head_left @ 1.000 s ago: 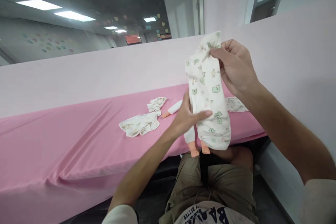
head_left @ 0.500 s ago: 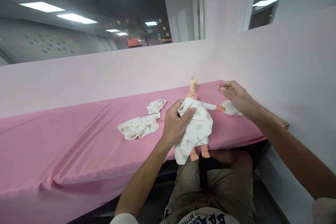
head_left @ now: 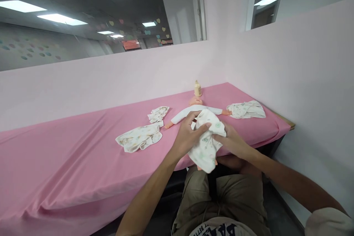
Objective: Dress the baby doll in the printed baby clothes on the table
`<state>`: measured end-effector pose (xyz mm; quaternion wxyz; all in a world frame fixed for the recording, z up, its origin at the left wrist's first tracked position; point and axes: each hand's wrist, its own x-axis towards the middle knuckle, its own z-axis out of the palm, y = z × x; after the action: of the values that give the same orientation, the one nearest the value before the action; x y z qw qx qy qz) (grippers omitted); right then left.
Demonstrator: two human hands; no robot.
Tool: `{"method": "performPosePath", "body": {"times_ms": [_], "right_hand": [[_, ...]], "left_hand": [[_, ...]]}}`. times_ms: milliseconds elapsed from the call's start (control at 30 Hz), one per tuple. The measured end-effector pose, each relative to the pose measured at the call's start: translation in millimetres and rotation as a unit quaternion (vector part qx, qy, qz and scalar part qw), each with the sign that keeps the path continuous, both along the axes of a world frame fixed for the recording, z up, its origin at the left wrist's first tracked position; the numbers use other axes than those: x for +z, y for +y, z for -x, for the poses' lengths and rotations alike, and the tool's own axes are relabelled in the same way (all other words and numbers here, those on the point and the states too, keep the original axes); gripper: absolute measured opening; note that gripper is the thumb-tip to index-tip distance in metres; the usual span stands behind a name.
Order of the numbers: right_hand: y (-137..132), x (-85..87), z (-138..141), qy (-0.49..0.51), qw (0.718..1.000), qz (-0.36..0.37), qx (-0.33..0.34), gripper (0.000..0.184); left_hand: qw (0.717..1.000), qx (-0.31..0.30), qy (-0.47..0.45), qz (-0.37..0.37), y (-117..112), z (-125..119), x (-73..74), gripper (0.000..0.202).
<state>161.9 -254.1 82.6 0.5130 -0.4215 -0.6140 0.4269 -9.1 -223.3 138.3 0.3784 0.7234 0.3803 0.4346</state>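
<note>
Two hands now share one green-printed white garment point(head_left: 207, 155); half a second ago the right hand point(head_left: 233, 142) was raised away at two o'clock, leaving the cloth to the left hand point(head_left: 190, 132) alone. With both on it, the work in hand looks like opening or arranging the fabric, though that is a judgement. Each grip is closed: the left pinches the upper edge, thumb on the near face, and the right thumb presses from three o'clock, its fingers partly hidden. The garment hangs bunched over the lower body of a doll point(head_left: 192, 109), which lies with arms spread and head towards twelve o'clock; scraps of its feet show at six. Taking the garment as the clock's centre, a cream bottle point(head_left: 197, 89) stands at twelve just beyond the head, a folded cloth point(head_left: 246, 110) lies near two beside the doll's hand, and a large cloth point(head_left: 139, 138) and a small cloth point(head_left: 158, 114) meet around nine to ten. All rest on the bench, whose pink cover point(head_left: 77, 151) creases towards eight o'clock. Beyond, a pale wall point(head_left: 110, 81) rises to a glass panel point(head_left: 129, 7) showing bright ceiling lights.
</note>
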Motion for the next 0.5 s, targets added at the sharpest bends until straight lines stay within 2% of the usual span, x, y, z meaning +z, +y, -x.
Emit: {"method": "performPosePath", "body": {"times_ms": [133, 200, 267, 333, 400, 467, 500], "right_hand": [[18, -1.1, -37, 0.149, 0.985, 0.069, -0.060, 0.026], [29, -4.6, -63, 0.187, 0.978, 0.063, -0.076, 0.030], [39, -14.6, -91, 0.185, 0.976, 0.045, -0.110, 0.031], [45, -32.6, -119, 0.122, 0.978, 0.056, -0.157, 0.033], [46, -56.1, -147, 0.039, 0.970, 0.096, -0.221, 0.036], [43, -79.5, -172, -0.073, 0.941, 0.131, -0.303, 0.042], [40, -89.3, -184, -0.160, 0.914, 0.131, -0.350, 0.042]], "left_hand": [[0.999, 0.020, -0.018, 0.031, 15, 14, -13.1, 0.048], [0.998, 0.019, -0.035, 0.051, 20, 22, -19.6, 0.043], [0.997, 0.019, -0.047, 0.066, 24, 30, -25.0, 0.038], [0.995, 0.023, -0.052, 0.081, 25, 36, -29.1, 0.036], [0.994, 0.026, -0.052, 0.096, 26, 41, -32.4, 0.035], [0.993, 0.025, -0.049, 0.104, 28, 45, -35.6, 0.033], [0.993, 0.024, -0.047, 0.105, 29, 47, -37.3, 0.031]]}}
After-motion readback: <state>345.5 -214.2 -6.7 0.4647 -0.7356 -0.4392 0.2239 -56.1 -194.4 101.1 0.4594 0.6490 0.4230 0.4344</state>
